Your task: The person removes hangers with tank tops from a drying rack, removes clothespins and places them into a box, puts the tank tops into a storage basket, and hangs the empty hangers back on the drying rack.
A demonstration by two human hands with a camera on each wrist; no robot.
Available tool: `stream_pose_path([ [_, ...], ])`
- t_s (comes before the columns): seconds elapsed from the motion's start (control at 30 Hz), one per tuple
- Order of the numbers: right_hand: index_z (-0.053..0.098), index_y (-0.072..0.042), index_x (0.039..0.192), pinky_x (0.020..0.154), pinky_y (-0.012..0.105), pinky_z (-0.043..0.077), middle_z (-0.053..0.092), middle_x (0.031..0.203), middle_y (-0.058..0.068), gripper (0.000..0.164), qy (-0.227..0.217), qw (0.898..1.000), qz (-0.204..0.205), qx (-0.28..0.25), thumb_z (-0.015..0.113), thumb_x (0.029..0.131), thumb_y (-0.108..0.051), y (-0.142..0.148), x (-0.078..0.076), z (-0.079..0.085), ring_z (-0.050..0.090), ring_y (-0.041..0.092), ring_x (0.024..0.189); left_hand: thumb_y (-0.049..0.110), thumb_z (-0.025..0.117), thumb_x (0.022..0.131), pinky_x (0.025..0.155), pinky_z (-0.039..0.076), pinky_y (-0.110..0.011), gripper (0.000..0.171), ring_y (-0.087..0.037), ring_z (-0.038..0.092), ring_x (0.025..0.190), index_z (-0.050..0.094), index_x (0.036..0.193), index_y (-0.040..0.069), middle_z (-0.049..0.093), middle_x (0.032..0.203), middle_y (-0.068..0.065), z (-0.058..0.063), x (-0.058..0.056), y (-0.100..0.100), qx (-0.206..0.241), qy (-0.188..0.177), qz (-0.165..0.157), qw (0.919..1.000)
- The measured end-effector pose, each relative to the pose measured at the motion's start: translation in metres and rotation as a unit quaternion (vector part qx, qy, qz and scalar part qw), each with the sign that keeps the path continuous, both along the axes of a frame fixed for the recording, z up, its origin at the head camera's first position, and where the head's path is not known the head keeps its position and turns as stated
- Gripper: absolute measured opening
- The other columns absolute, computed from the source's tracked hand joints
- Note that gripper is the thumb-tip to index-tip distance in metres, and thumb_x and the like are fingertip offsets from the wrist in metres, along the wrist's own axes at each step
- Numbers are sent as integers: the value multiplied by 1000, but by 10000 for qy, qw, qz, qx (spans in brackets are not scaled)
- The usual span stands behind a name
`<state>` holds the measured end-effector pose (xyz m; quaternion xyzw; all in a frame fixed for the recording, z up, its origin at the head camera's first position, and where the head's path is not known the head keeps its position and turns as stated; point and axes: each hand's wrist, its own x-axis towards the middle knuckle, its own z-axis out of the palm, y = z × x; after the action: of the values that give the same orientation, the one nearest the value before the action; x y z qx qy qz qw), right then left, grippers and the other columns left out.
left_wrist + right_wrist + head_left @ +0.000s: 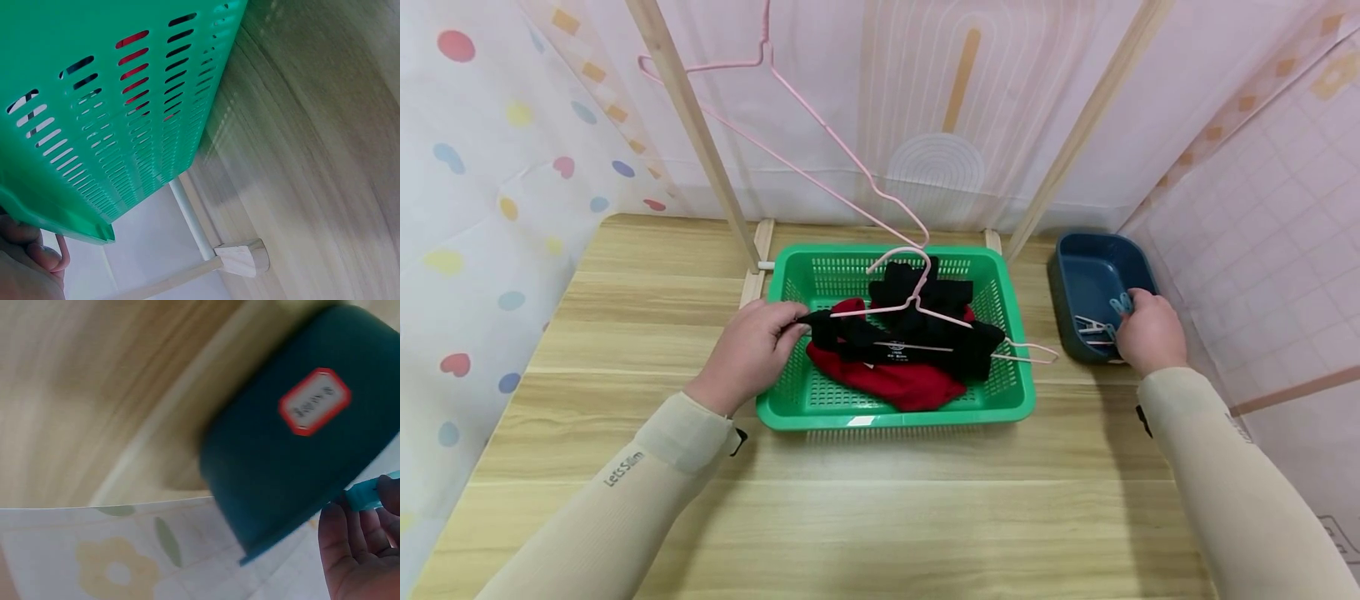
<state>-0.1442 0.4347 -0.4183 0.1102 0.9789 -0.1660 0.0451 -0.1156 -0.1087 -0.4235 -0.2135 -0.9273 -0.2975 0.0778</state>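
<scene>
Over the green basket (895,421), a black garment (955,346) with a small white print hangs on a pink hanger (887,310). My left hand (748,350) pinches the garment's left end between thumb and fingers, by the basket's left rim. Red cloth (895,390) and more black cloth (921,287) lie in the basket beneath. At the right, my right hand (1152,333) holds a light blue clothespin (1122,303) at the edge of a dark blue bin (1090,250). The same clothespin (365,494) shows between its thumb and fingers in the right wrist view.
Inside the bin lie more clothespins (1093,327), one of them white. Wooden posts (700,137) of a rack rise behind the basket on both sides. A second pink hanger (820,121) hangs above it. Patterned cloth walls (497,167) enclose the wooden table (925,517).
</scene>
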Motion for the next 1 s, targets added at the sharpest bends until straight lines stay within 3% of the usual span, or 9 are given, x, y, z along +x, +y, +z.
stream_pose_path([
  [0.23,45,14,145,105,69,44,54,134,41,47,-209,9998,-13,73,45,102,-5,7,2,-10,54,56,120,13,68,102,78,43,-41,11,-27,58,84,74,109,9,77,101,-7,-1,0,-1,-16,-11,7,10000],
  [0.5,46,12,144,93,63,51,59,128,38,46,-629,9976,-256,-102,50,104,-10,10,2,-18,58,50,108,13,68,102,77,43,-40,10,-26,58,82,74,108,9,77,100,-7,-1,0,-1,-16,63,-23,10000],
  [1.0,50,11,138,87,59,52,63,123,35,41,-709,9973,-207,-33,53,103,-11,11,1,-22,61,47,102,12,69,101,76,43,-40,11,-26,57,81,74,109,8,77,101,-7,-1,0,0,-8,98,-30,9999],
])
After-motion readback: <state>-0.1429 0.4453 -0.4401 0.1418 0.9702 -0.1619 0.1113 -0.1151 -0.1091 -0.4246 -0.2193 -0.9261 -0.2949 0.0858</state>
